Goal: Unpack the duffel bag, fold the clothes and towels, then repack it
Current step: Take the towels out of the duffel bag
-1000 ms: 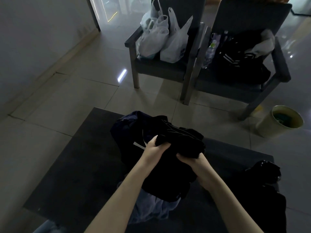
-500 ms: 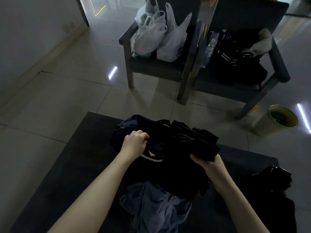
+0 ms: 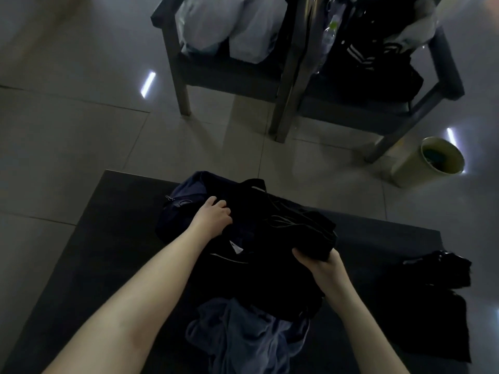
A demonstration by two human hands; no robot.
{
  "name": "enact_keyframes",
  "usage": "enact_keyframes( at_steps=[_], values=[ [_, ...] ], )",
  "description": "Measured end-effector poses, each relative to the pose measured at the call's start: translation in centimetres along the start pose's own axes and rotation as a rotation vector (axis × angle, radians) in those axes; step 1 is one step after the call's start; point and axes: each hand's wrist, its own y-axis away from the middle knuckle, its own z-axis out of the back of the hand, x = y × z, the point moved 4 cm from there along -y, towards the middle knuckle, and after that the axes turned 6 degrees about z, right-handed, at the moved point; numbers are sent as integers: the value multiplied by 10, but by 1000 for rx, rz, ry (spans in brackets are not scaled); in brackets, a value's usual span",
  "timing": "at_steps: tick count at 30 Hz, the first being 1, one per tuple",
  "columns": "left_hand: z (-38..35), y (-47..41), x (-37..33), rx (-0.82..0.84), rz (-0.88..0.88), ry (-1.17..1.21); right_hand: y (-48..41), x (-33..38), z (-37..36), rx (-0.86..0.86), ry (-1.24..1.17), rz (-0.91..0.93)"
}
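I've got my left hand (image 3: pixel 213 215) curled on the rim of the duffel bag (image 3: pixel 181 202) on the bench (image 3: pixel 108 238), right hand (image 3: pixel 322 261) gripping a bundled black garment (image 3: pixel 305 233).

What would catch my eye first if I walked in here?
Two bare hands in the middle: the right hand grips a bundle of black clothes over a dark duffel bag, whose edge the left hand holds. A crumpled bluish garment lies nearest the camera, and white plastic bags sit on a chair behind.
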Motion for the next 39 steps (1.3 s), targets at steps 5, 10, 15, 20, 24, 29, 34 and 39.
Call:
enact_keyframes(
  at_steps=[5,10,15,20,24,29,34,39],
  values=[
    [-4,-11,7,-19,-12,-28,0,-4,3,-57,-24,-30],
    [30,-2,21,-94,83,359,4,23,7,-43,-62,52],
    [66,21,30,-204,199,571,6,67,3,-60,-76,223],
    [88,43,31,-288,244,657,13,94,-12,-50,-137,389],
    [91,56,39,-246,295,641,14,75,-45,5,2,448],
    [65,68,56,-294,286,785,18,26,-76,129,153,436],
    [41,62,69,-255,322,731,20,2,-86,177,198,380],
    [51,56,74,-358,445,892,29,0,-99,354,208,377]
  ],
)
